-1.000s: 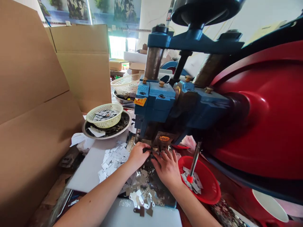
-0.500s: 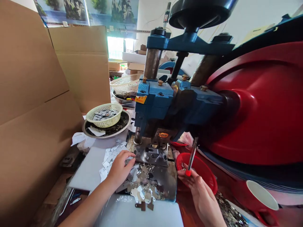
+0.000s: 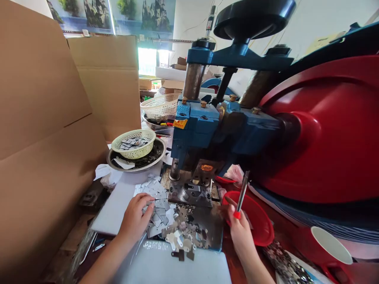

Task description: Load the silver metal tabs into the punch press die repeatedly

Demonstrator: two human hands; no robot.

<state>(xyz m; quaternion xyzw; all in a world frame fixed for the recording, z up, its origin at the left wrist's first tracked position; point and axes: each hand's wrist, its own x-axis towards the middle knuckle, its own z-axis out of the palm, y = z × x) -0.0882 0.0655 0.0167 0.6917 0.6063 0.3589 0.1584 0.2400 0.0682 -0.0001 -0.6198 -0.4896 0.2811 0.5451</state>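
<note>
Since half a second ago the left hand (image 3: 134,217) has slid back along the heap of small metal plates (image 3: 154,197), and the right hand (image 3: 241,232) has moved in beside the red bowl (image 3: 260,232).

Biggest of all is the red wheel guard (image 3: 325,134) filling the right side. Next to it stands the blue press (image 3: 207,126), bearing a small yellow label (image 3: 180,124) whose red writing is too small to read. Cardboard sheets (image 3: 44,118) close off the left edge of the worktop. A steel pan (image 3: 154,157) at the back left carries a pale green basket (image 3: 134,144) of plates. The red bowl sits at the right front, under a lever with a red tip (image 3: 240,197). A white cup (image 3: 331,246) shows at the right corner.

The left hand lies palm down, fingers spread flat on the plates; I cannot tell whether it pinches one. The right hand, fingers loosely open, touches the bowl's near rim just below the lever tip, holding nothing visible. Punched scraps (image 3: 183,238) lie between the hands.
</note>
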